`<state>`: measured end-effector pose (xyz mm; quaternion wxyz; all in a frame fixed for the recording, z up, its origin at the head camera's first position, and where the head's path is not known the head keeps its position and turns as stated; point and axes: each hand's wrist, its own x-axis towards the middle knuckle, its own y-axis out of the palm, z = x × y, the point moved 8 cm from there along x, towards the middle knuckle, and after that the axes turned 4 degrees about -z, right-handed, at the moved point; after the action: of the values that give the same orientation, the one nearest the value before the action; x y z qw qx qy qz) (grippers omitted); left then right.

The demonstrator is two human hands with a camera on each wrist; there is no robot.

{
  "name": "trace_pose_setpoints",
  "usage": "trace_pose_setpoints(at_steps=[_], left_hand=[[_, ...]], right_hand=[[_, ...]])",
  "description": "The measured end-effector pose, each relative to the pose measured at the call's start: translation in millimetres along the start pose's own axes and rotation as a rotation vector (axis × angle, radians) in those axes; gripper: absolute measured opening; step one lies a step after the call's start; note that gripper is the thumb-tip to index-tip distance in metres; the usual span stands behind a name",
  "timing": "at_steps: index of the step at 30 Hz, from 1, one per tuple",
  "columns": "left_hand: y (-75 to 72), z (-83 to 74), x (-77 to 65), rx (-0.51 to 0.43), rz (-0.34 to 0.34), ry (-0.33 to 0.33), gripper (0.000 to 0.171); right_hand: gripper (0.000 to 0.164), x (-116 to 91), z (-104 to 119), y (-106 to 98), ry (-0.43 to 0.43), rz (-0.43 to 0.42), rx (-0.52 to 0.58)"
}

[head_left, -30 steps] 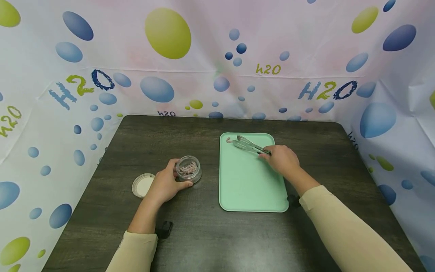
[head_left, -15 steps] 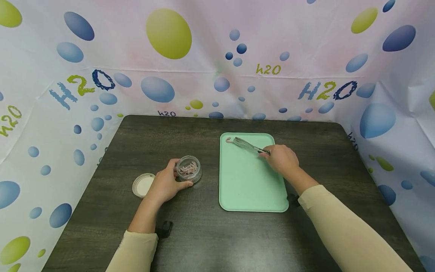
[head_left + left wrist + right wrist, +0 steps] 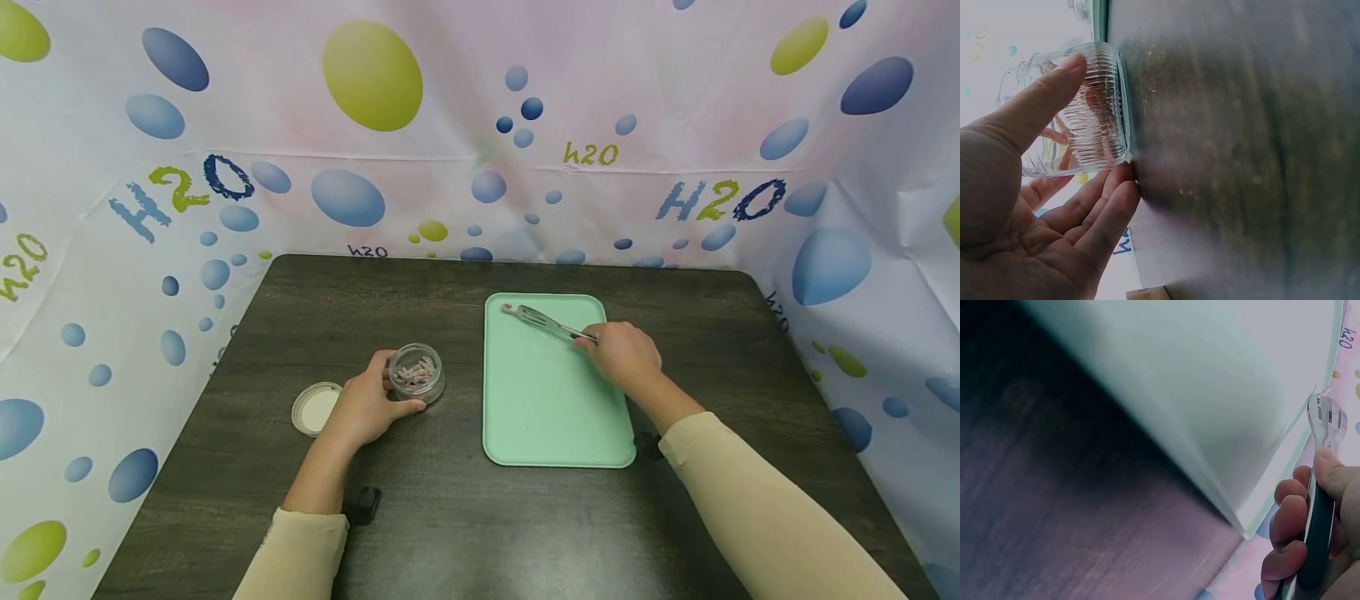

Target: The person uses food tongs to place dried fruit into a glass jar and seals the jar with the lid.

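Note:
My left hand [image 3: 365, 407] holds a small ribbed glass jar [image 3: 417, 375] upright on the table, thumb on one side and fingers on the other. Inside the open jar lie several pinkish-brown pieces [image 3: 416, 372]. Metal tongs [image 3: 542, 320] with dark handles are gripped in my right hand [image 3: 624, 353] above the upper part of a pale green tray [image 3: 557, 400]. At the tongs' tips is a small curled pinkish piece [image 3: 507, 308], shrimp-like in shape, near the tray's far left corner. In the right wrist view, my fingers [image 3: 1289, 519] curl round the dark handle [image 3: 1317, 540].
A round lid [image 3: 313, 409] with a pale inside lies left of the jar, partly behind my left wrist. The dark wooden table [image 3: 435, 517] ends at the back against a sheet printed with bubbles [image 3: 450, 108].
The tongs' two arms, spread apart a second ago, have come together at the curled piece. The piece looks slightly turned or shifted. My left hand and the jar have stayed put.

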<state>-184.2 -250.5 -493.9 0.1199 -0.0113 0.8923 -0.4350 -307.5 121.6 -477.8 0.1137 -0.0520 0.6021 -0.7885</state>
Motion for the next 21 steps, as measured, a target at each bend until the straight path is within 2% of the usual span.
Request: trace_pose_setpoints(at_steps=[12,21], left_hand=[[-0.1,-0.3,-0.7,-0.002,0.0,-0.003,0.095],[1.0,0.8,-0.1,-0.013,0.004,0.002,0.093]], right_hand=[[0.037,-6,-7,-3,0.006,-0.006,-0.01],[0.035,-15,-8,-12,-0.025,-0.05,-0.004]])
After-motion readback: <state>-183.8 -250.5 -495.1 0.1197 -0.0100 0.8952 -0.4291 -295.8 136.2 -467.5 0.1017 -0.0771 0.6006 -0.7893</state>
